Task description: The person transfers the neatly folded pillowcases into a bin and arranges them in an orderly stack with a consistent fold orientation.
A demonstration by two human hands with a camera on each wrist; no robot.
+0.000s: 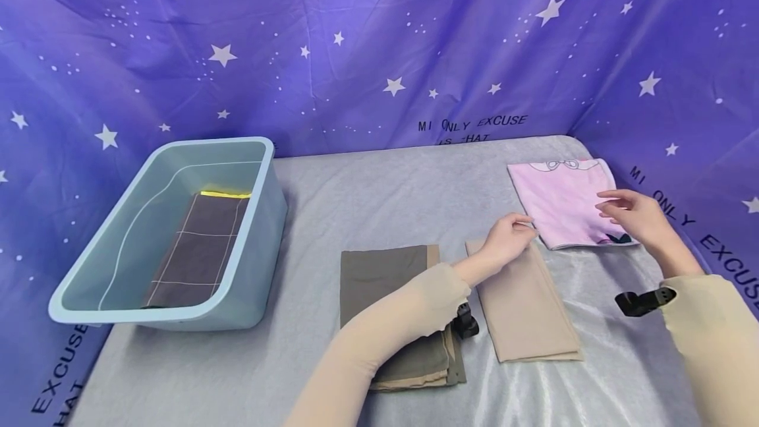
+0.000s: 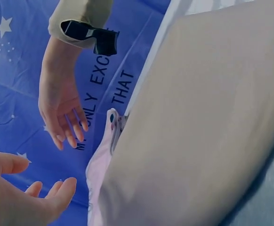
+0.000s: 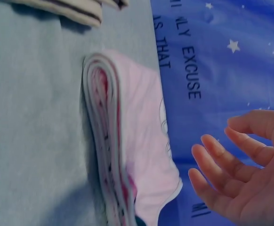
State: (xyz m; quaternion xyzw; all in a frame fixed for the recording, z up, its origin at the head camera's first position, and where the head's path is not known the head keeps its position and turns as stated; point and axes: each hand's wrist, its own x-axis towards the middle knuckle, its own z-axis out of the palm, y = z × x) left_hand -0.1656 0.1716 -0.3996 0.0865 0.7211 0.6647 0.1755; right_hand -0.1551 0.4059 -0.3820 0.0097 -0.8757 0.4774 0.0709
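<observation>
My left hand (image 1: 508, 239) is over the far end of a folded beige cloth (image 1: 524, 308). In the left wrist view its fingers (image 2: 64, 193) are spread and loosely bent, with nothing between them. Above the right side of a folded pink cloth (image 1: 560, 199) is my right hand (image 1: 637, 216). The right wrist view shows its relaxed fingers (image 3: 221, 153) apart from the pink cloth (image 3: 144, 108), whose layered edge faces the camera. A folded dark grey-brown cloth (image 1: 379, 282) with tan edges lies left of the beige one, partly hidden by my left sleeve.
A light blue plastic tub (image 1: 275, 216) stands at the left of the grey, cloth-covered table (image 1: 320, 209). Inside it lies a dark checked cloth (image 1: 201, 249) with a yellow strip at its far end. A purple star-patterned curtain (image 1: 356, 51) hangs behind and beside the table.
</observation>
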